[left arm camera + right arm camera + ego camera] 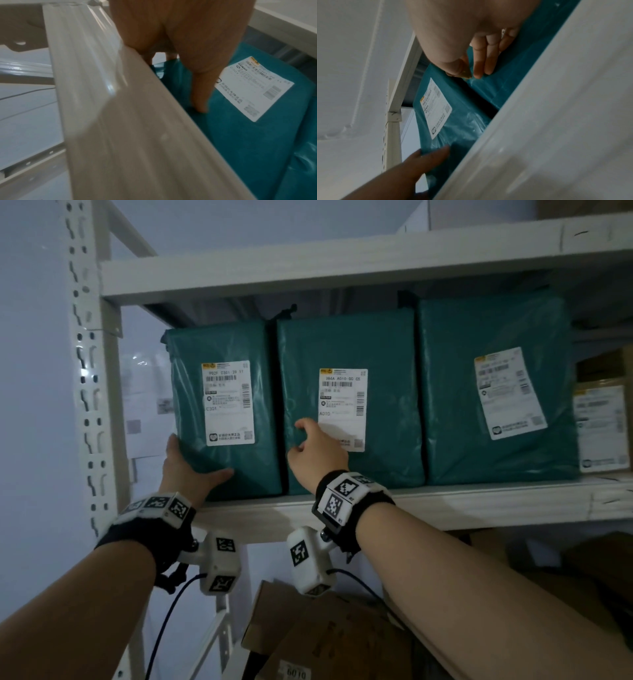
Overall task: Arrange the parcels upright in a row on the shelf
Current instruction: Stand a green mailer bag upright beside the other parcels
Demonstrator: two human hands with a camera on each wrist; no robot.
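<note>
Three teal parcels with white labels stand upright side by side on the shelf. My left hand grips the lower left corner of the left parcel, fingers round its side and thumb across its front. The left wrist view shows that thumb pressed into the left parcel. My right hand is at the left edge of the middle parcel, beside the narrow gap. In the right wrist view, my right hand has thumb and fingertips meeting on the middle parcel's wrap. The right parcel stands untouched.
A white perforated post stands just left of the left parcel. The upper shelf board sits close above the parcels. Labelled cardboard boxes fill the shelf's right end. More cardboard boxes lie below.
</note>
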